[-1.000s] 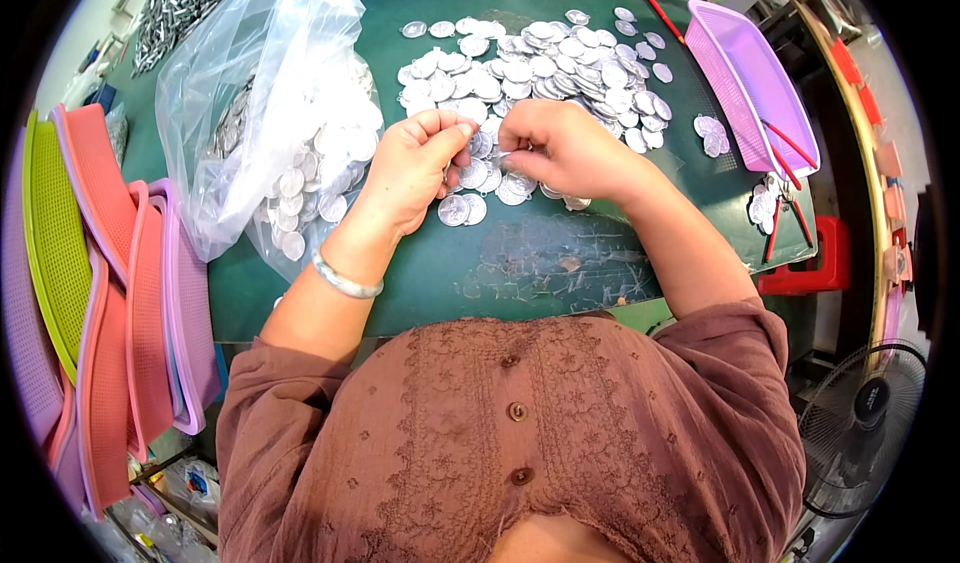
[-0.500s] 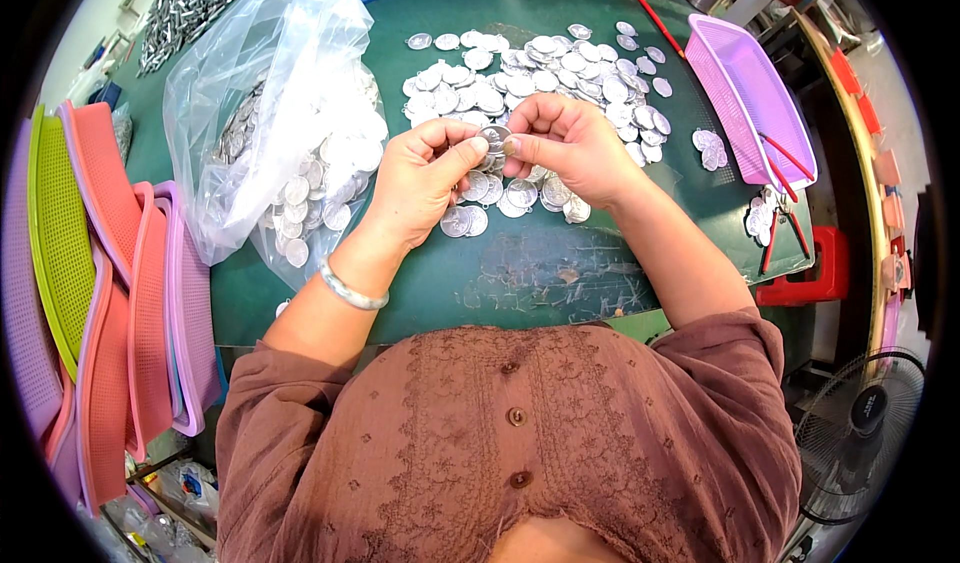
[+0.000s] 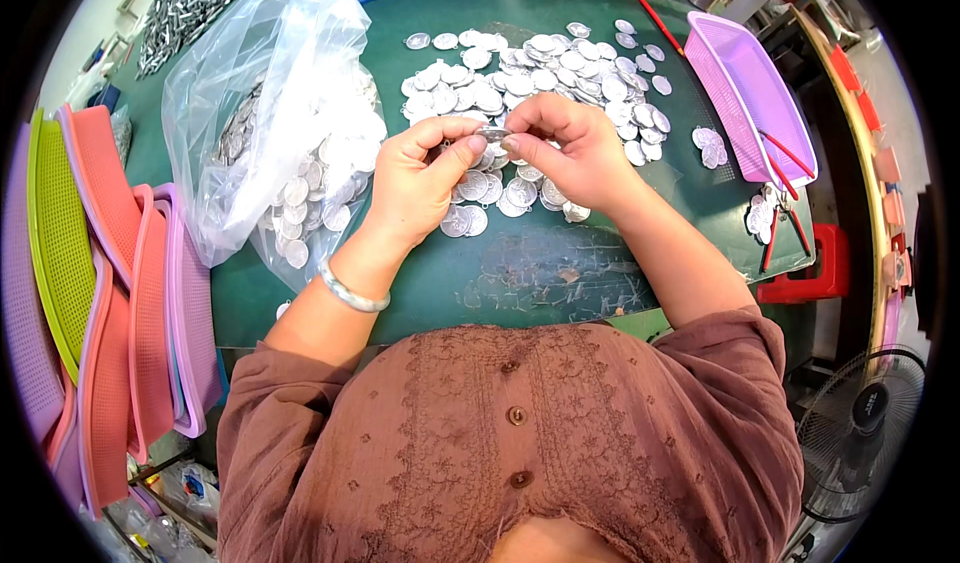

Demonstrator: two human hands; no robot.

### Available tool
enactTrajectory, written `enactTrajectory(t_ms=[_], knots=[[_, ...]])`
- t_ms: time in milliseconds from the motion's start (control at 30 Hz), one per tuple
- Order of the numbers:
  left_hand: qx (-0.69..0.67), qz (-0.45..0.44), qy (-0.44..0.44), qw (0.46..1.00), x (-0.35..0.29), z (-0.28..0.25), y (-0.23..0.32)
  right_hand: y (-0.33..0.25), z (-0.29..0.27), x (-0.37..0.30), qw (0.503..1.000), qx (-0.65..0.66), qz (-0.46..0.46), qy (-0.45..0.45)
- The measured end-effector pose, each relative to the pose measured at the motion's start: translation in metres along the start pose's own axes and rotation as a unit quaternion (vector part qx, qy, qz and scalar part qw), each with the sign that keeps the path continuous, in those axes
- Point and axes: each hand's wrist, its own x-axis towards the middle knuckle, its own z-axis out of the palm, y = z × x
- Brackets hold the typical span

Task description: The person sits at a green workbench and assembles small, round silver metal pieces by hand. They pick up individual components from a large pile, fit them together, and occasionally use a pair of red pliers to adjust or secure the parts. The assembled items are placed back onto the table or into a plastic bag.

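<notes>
Between my two hands is a round silver medal [image 3: 493,134], tilted so that it shows nearly edge-on. My left hand [image 3: 425,168] pinches its left edge between thumb and fingers. The right edge is pinched the same way by my right hand [image 3: 570,153]. Beneath and beyond the hands spreads a loose heap of similar silver medals [image 3: 540,68], many with a small loop at the rim. To the left of my left hand, a clear plastic bag [image 3: 270,53] lies open with more medals [image 3: 310,178] in and in front of it.
A purple basket [image 3: 750,83] and red-handled pliers [image 3: 775,225] are on the right of the green table [image 3: 400,298]. A red-handled tool [image 3: 657,21] lies beyond. Stacked coloured baskets [image 3: 100,293] stand at left, small metal parts [image 3: 195,8] far left, a fan [image 3: 865,413] lower right.
The medal has turned from showing its face to lying nearly edge-on. Both hands have shifted only slightly, still pinching it.
</notes>
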Motion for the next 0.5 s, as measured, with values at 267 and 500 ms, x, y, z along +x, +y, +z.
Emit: enactTrajectory(t_ms=[267, 500], knots=[[0.015, 0.006, 0.004, 1.0, 0.0, 0.0007, 0.0009, -0.0024, 0.0016, 0.0012, 0.982, -0.133, -0.132, 0.028], [0.019, 0.0, 0.003, 1.0, 0.0004, 0.0008, 0.0014, -0.0043, 0.0016, 0.0017, 0.968, -0.187, -0.163, 0.028]])
